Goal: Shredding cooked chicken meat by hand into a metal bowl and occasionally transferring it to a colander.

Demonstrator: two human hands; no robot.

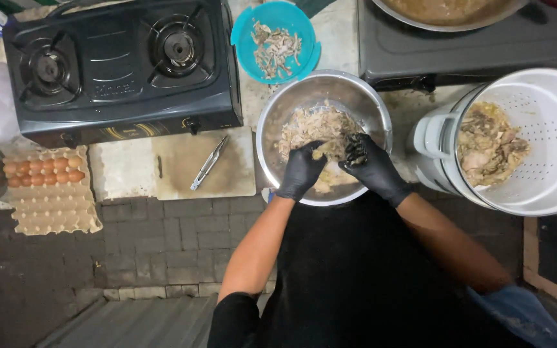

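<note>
Both black-gloved hands work inside the round steel bowl (pixel 324 136) of pale shredded meat (pixel 314 129), directly ahead. Left hand (pixel 302 171) and right hand (pixel 374 169) pinch one meat piece (pixel 327 149) between them, fingertips together; left sits marginally nearer.

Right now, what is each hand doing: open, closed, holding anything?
Left hand: gloved, fingers pinched on a piece of shredded meat over the metal bowl.
Right hand: gloved, fingers curled on the same meat; exact grip cannot be told.
</note>
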